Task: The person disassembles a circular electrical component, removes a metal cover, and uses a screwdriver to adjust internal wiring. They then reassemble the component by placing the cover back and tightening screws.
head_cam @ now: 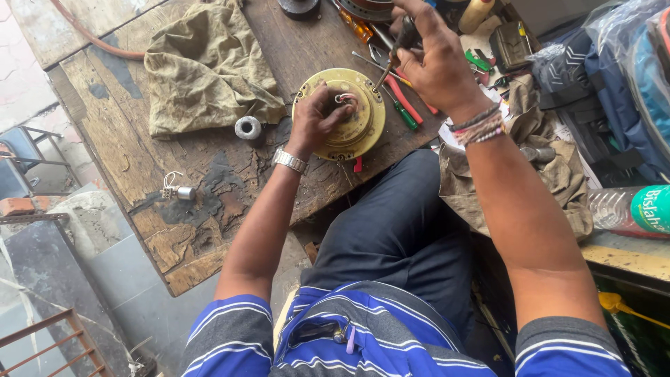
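From my feed, the worn wooden tabletop carries a crumpled olive cloth and, near its front edge, the round brass-coloured motor housing. My left hand is clamped on the housing's centre, fingers curled by the thin wires. My right hand is closed round a screwdriver, tip angled at the housing. I judge a slip could gouge those wires or stab my left fingers; the housing could slide off the edge.

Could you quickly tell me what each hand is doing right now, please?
Left hand: pressed on the brass disc, fingers at its wires.
Right hand: closed on a screwdriver.
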`<state>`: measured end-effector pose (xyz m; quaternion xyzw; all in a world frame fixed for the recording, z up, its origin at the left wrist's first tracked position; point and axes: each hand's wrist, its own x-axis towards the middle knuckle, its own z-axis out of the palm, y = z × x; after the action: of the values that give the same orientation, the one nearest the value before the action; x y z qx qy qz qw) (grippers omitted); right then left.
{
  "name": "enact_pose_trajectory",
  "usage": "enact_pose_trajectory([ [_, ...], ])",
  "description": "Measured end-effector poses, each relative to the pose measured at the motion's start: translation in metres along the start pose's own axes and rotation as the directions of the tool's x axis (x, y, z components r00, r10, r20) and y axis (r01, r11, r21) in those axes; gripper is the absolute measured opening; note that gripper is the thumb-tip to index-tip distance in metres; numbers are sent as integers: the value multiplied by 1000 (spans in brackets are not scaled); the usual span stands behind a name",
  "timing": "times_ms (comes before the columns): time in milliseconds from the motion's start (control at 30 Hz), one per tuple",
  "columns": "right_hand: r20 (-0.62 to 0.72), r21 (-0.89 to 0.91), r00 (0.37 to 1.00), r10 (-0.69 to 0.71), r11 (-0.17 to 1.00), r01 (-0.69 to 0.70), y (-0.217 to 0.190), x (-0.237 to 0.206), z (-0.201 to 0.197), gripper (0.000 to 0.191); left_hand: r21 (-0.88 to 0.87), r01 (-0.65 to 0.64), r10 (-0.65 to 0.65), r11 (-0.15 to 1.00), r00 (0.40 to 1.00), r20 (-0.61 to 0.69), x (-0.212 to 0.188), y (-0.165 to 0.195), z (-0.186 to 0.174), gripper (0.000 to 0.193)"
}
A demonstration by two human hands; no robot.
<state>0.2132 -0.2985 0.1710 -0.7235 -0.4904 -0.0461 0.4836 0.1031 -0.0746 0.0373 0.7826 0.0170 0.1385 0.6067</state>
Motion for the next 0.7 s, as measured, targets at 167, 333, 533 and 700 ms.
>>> enact_pose_trajectory([
  [167, -54, -592, 998, -23, 806, -13, -1, 1, 3, 72, 136, -204, 199, 969, 979, 52, 4, 5, -5, 18],
  [333, -15, -362, 992, -126, 925, 112, -3, 2, 4, 64, 163, -167, 160, 973, 986, 53, 5, 5, -5, 14],
  [533, -16, -630, 998, -68, 775, 43, -5, 8, 12, 77, 164, -168, 165, 972, 986, 33, 5, 7, -5, 10],
  [700, -31, -428, 977, -211, 886, 177, -4, 8, 16, 62, 155, -195, 196, 969, 981, 6, 4, 7, -3, 9],
])
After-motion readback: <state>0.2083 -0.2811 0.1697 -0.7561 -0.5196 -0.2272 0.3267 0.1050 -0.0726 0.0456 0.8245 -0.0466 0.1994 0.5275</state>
